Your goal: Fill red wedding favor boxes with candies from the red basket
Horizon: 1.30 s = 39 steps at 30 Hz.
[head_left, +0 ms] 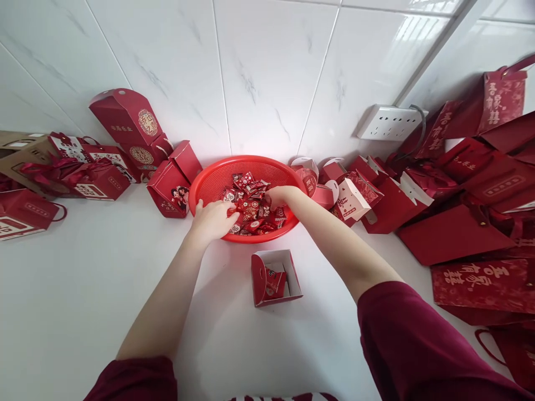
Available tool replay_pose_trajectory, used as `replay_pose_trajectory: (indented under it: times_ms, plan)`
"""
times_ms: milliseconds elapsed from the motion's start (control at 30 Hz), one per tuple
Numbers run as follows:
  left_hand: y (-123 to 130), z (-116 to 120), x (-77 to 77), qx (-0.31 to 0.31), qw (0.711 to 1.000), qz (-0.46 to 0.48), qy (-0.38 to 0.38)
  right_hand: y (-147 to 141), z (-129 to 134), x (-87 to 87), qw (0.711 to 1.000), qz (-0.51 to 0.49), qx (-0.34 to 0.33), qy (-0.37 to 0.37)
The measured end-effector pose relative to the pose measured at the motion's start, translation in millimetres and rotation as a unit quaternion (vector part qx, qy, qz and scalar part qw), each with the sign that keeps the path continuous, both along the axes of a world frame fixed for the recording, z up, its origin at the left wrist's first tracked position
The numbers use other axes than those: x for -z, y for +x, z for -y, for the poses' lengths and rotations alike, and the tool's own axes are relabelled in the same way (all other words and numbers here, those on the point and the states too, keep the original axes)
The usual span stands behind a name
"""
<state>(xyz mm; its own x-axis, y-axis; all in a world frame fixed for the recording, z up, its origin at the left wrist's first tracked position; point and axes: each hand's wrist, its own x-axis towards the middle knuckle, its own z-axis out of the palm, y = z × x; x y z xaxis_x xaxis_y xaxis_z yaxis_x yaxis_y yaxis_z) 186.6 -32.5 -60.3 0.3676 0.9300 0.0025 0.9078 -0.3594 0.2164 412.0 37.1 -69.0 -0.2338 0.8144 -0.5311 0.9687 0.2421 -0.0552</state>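
A red plastic basket (204, 192) holds several small red wrapped packets (251, 209). My left hand (213, 220) rests over the basket's front left rim, its fingers apart and the fingertips at the packets. Inside the basket on the right is my right hand (282, 196), bent down among the packets; its fingertips are hidden, so what they hold cannot be made out. In front of the basket stands an open red box (258, 281) with a white inside. A red packet (275, 283) lies in it.
Red gift boxes (169, 186) stand left of the basket. Many more red boxes and bags (455, 234) crowd the right side. A white power strip (388, 122) is on the tiled wall (267, 72) behind. The white table (104, 273) lies under everything.
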Motion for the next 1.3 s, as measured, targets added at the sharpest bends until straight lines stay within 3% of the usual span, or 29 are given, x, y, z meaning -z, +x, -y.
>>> replay_pose_trajectory:
  times_ms: [167, 367, 533, 633, 800, 867, 1033, 1300]
  plan:
    - [-0.2, -0.3, 0.0, 0.0, 1.0, -0.005, -0.016, 4.5, -10.2, 18.7, 0.997, -0.053, 0.053, 0.009]
    - [0.4, 1.7, -3.0, -0.002, 1.0, -0.01, -0.02, 17.3, 2.1, 0.6, 0.967, -0.208, 0.132, 0.07]
    - [0.4, 0.7, -3.7, -0.003, 1.0, -0.017, -0.023, 27.3, 57.1, -13.3, 0.892, -0.406, 0.142, 0.136]
    - [0.6, -1.5, -1.5, -0.005, 0.999, -0.025, -0.02, 32.0, 95.7, -13.6, 0.852, -0.493, 0.143, 0.104]
    - [1.0, -3.5, 0.4, -0.002, 0.999, -0.038, -0.014, 44.7, 137.2, -22.0, 0.723, -0.654, 0.22, 0.023]
    - [1.7, -3.6, -0.2, -0.001, 0.999, -0.041, -0.013, 48.7, 146.9, -28.2, 0.717, -0.659, 0.225, 0.011]
    - [4.5, -2.3, -3.9, -0.003, 0.999, -0.046, -0.013, 51.5, 164.5, -41.7, 0.71, -0.68, 0.183, 0.012]
    - [2.5, -4.2, -0.6, 0.001, 1.0, -0.021, -0.01, 53.0, 186.5, -54.5, 0.719, -0.69, -0.034, 0.076]
